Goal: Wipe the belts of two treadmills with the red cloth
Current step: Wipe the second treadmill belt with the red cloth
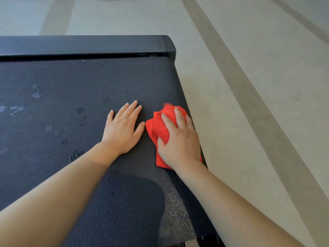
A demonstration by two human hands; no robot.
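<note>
A dark textured treadmill belt [71, 104] fills most of the view, with pale dusty marks on its left half. The red cloth [157, 127] lies bunched on the belt near its right edge. My right hand [179, 141] presses down on the cloth, fingers curled into its folds. My left hand [122, 129] rests flat on the bare belt just left of the cloth, fingers spread, holding nothing.
A black side rail [85, 45] of the treadmill runs across the far side of the belt. Pale floor with darker stripes [249, 86] lies to the right and beyond. A dark shadow falls on the belt between my forearms.
</note>
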